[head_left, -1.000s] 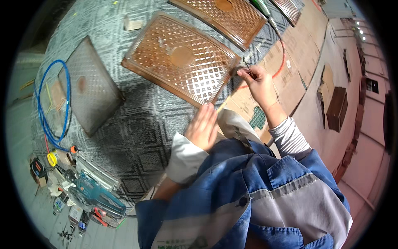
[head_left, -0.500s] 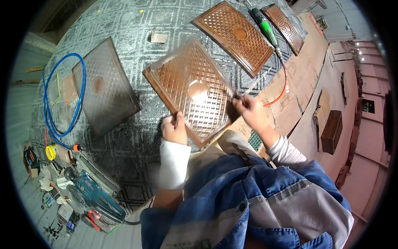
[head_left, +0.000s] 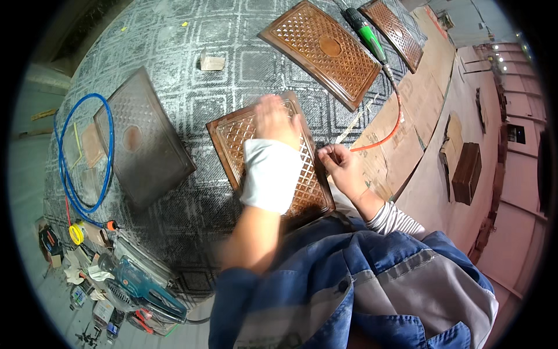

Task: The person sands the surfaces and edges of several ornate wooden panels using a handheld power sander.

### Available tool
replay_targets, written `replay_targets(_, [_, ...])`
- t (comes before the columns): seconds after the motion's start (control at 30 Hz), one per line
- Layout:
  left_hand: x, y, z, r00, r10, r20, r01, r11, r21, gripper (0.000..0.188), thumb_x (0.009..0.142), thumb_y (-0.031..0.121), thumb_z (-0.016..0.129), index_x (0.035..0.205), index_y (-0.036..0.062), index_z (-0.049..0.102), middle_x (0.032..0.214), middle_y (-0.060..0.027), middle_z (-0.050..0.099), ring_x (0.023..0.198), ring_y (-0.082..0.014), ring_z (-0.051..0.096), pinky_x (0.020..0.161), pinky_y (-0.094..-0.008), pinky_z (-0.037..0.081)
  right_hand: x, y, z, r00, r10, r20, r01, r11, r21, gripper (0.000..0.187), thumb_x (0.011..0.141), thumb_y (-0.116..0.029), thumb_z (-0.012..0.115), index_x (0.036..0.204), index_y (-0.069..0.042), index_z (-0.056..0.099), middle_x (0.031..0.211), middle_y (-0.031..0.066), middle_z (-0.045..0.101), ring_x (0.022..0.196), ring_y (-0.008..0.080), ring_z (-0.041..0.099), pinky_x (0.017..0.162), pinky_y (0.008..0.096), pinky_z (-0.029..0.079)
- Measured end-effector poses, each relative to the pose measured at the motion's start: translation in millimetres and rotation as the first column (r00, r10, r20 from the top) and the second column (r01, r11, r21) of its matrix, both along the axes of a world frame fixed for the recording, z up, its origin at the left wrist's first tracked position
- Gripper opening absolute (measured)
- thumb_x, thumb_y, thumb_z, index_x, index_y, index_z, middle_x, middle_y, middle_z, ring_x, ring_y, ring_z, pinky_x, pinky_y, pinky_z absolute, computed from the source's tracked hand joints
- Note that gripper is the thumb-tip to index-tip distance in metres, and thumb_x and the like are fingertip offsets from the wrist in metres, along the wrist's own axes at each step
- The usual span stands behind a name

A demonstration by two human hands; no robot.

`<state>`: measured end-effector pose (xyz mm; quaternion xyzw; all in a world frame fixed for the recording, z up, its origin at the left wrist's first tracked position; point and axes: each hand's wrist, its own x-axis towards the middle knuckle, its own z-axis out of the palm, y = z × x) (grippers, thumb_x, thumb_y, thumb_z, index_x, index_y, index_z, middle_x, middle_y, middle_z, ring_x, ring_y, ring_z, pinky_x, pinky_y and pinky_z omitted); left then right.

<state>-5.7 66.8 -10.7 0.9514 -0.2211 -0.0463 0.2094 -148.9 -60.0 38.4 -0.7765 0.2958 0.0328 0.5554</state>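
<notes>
Everything around me here says workshop. Take the lattice panel (head_left: 308, 192) nearest the worker as the clock's centre. At one o'clock lies a matching brown panel (head_left: 318, 64), and just beyond it a black-and-green power tool (head_left: 368, 37) on a red line (head_left: 399, 116). Around half past seven sits a teal power tool (head_left: 139, 280) among small containers (head_left: 102, 314), with a yellow roll (head_left: 76, 234) at eight. A blue hose (head_left: 110, 157) is looped at nine. Cardboard (head_left: 410, 116) borders the patterned table covering (head_left: 244, 55) near three; past it spread a broad floor (head_left: 431, 181) and a long pale wall (head_left: 523, 200). Even the blue-and-grey work jacket (head_left: 407, 279), at five, belongs here.
</notes>
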Motion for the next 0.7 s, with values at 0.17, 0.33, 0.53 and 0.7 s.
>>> replay_targets(0.17, [-8,-16,6,0.997,-0.074,0.001,0.073,0.978,-0.196,0.057,0.105,0.034,0.042,0.144,-0.0074,0.047,0.155,-0.0227,0.042,0.150,-0.0332,0.031,0.126,-0.0402,0.020,7,-22,10,0.998,-0.068,-0.017,0.069,0.994,0.081,0.016,0.100,-0.014,0.065,0.101,0.002,0.065,0.088,-0.0020,0.067,0.082,0.0038,0.059,0.074,0.0224,0.049])
replay_targets(0.33, [2,86,23,0.973,0.205,0.105,-0.205,0.979,-0.005,0.049,0.104,0.027,0.046,0.140,-0.0053,0.050,0.149,-0.0237,0.048,0.142,-0.0350,0.043,0.118,-0.0411,0.034,9,-39,11,0.997,-0.059,-0.054,0.065,0.993,0.103,0.016,0.099,-0.014,0.066,0.104,0.001,0.068,0.091,-0.0001,0.070,0.083,0.0042,0.059,0.075,0.0227,0.049])
replay_targets(0.53, [-19,108,16,0.732,0.632,-0.254,-0.681,0.672,-0.291,0.050,0.099,0.034,0.063,0.126,-0.0069,0.056,0.108,-0.0162,0.065,0.107,-0.0260,0.064,0.090,-0.0368,0.051,10,-12,2,0.997,0.077,-0.026,-0.077,0.997,-0.027,0.020,0.095,-0.015,0.070,0.107,0.001,0.073,0.094,0.0061,0.070,0.084,0.0135,0.064,0.078,0.0286,0.051])
replay_targets(0.7, [13,126,40,0.382,0.061,-0.922,-0.900,0.251,-0.357,0.039,0.096,0.032,0.069,0.110,-0.0045,0.066,0.100,-0.0082,0.069,0.088,-0.0138,0.062,0.077,-0.0314,0.049,16,-3,12,0.998,0.020,0.062,-0.026,0.995,0.100,0.019,0.094,-0.015,0.073,0.103,0.002,0.075,0.089,0.0000,0.064,0.083,0.0098,0.058,0.074,0.0241,0.045])
